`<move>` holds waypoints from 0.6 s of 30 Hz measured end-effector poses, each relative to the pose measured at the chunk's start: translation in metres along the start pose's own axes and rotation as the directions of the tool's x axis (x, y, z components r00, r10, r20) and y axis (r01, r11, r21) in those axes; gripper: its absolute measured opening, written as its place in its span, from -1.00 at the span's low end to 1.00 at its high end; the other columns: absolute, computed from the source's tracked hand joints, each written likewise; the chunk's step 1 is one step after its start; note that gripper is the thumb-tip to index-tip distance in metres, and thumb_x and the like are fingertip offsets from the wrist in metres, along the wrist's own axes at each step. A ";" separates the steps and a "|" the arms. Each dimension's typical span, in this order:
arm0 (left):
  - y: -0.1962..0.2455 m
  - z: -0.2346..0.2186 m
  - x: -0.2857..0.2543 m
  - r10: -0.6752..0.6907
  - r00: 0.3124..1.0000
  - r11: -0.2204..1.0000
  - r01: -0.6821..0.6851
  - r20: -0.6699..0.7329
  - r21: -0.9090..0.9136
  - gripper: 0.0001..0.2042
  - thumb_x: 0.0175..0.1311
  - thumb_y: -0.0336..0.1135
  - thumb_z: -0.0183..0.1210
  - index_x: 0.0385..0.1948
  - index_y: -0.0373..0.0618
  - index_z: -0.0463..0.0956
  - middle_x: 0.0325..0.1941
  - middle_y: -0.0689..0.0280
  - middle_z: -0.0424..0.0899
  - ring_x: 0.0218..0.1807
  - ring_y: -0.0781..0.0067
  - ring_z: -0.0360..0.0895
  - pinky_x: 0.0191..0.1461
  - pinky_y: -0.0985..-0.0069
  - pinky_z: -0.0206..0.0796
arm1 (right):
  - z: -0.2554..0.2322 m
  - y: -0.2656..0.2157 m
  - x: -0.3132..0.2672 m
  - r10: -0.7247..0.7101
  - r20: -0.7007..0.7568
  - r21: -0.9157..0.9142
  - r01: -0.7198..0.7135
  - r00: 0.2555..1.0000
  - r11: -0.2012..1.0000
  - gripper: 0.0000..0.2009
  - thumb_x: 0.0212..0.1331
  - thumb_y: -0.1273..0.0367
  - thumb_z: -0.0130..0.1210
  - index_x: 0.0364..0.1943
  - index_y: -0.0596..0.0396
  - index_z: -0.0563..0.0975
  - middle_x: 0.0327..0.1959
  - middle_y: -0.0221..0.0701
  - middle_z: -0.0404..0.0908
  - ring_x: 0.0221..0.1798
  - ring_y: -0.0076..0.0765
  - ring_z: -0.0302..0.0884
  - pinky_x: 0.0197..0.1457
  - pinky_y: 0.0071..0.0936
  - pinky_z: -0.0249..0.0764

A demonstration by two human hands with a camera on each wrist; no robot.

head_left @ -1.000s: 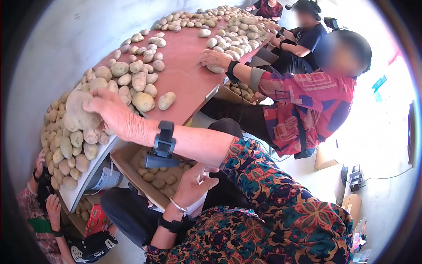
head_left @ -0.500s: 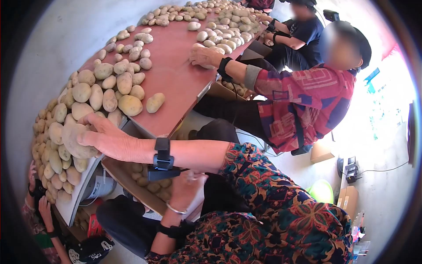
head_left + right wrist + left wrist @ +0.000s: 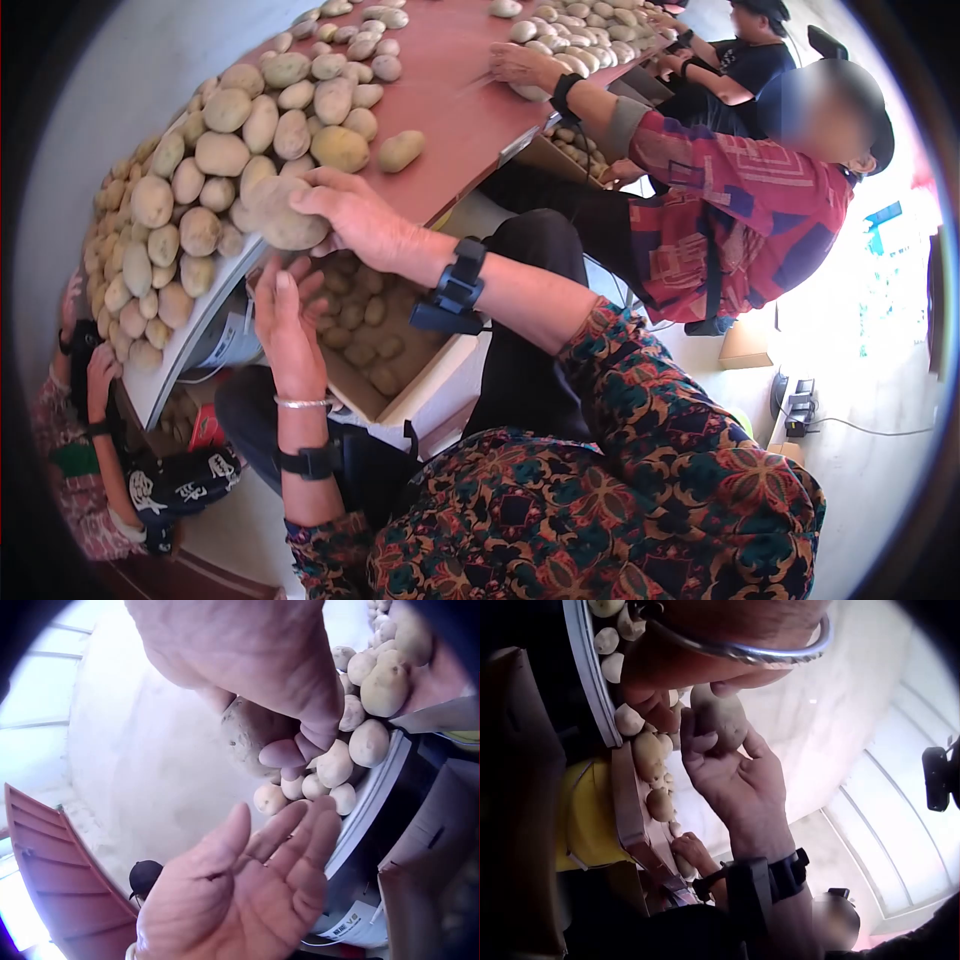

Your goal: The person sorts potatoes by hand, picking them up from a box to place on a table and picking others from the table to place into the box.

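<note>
My right hand (image 3: 375,225) grips a large, dusty potato (image 3: 287,213) near the front edge of the potato pile. In the right wrist view, its fingers curl round the potato (image 3: 251,739). Just below, my left hand (image 3: 290,325) is raised with the palm turned up and the fingers loosely straight. Nothing lies in that palm (image 3: 240,892) in the right wrist view. Behind the held potato, a heap of potatoes (image 3: 220,153) covers the near end of the table, and a yellowish potato (image 3: 401,151) sits apart at its right side.
Below the table edge stands a cardboard box (image 3: 440,355) with potatoes in it. A white bucket (image 3: 225,340) is under the tabletop. To the right, a person in a red patterned shirt (image 3: 720,210) reaches over the red table (image 3: 450,100). Another person's hand (image 3: 102,370) is at lower left.
My right hand has brought the potato from over the heap rightward to the table edge. My left hand has risen from over the box to just under it, fingers spread. The head view has shifted.
</note>
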State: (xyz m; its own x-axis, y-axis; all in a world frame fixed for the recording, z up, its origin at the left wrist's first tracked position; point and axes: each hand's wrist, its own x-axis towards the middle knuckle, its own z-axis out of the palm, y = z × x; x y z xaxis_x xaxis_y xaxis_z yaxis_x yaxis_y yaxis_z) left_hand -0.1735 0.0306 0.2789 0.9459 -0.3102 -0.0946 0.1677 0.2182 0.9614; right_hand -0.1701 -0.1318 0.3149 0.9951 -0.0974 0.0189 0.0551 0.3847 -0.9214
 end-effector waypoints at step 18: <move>0.006 -0.043 0.025 -0.008 0.959 0.925 0.115 0.284 -0.362 -0.53 0.38 -0.04 0.11 0.20 -0.11 0.34 0.15 0.29 0.51 0.13 0.39 0.50 0.09 0.42 0.42 | 0.025 -0.002 -0.020 -0.217 0.257 -0.810 0.332 0.942 0.483 -0.40 -0.13 0.37 0.31 0.14 0.12 0.45 0.02 -0.14 0.54 0.12 -0.08 0.50 0.23 -0.30 0.41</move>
State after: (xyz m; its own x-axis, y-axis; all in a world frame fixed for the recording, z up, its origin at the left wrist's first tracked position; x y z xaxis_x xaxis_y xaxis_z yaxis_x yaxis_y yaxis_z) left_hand -0.1366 0.0638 0.2714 0.8265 -0.5624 -0.0248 0.3648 0.5014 0.7845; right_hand -0.1877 -0.1076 0.3256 0.9463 0.0607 0.3174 0.2906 -0.5897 -0.7536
